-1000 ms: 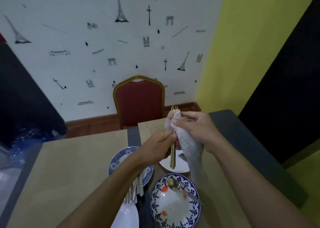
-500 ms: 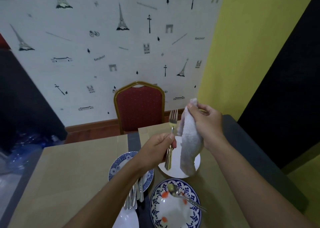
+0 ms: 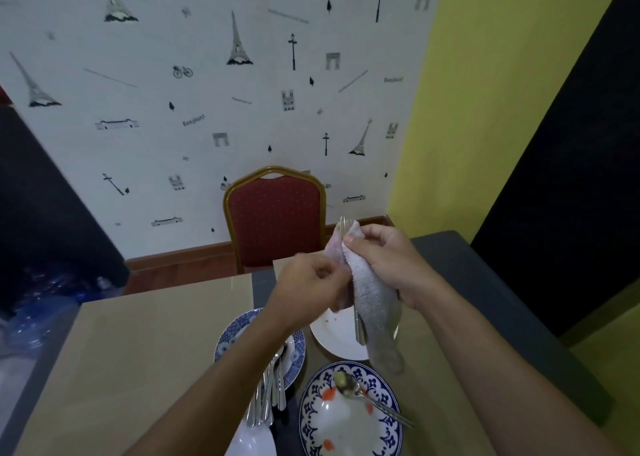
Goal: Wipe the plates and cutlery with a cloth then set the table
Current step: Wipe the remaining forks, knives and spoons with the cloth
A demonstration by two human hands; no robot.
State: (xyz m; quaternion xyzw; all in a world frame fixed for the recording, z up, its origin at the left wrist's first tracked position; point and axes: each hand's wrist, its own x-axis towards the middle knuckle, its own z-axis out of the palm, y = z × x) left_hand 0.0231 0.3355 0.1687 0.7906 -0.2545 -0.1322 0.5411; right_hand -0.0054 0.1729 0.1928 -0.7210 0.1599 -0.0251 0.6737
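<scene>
My left hand (image 3: 308,287) holds a fork (image 3: 358,327) upright by its handle above the table. My right hand (image 3: 384,261) pinches a pale grey cloth (image 3: 372,303) around the fork's upper part; only the tine tips show above the cloth, and the handle end hangs below. Under them lies a white plate (image 3: 334,334) with red specks. In front of it sits a blue-patterned bowl plate (image 3: 313,417) carrying a dirty spoon (image 3: 367,395). A second blue-patterned plate (image 3: 232,331) to the left holds several pieces of cutlery (image 3: 265,400).
The tan table (image 3: 138,351) has a dark strip down its middle and a dark right edge (image 3: 502,317). A red chair (image 3: 277,218) stands at the far side against the wallpapered wall. Another white plate (image 3: 252,443) shows at the bottom edge.
The cloth was lifted off the fork half a second ago; now my right hand has wrapped it around the fork's tines again. Both hands sit slightly lower and closer together.
</scene>
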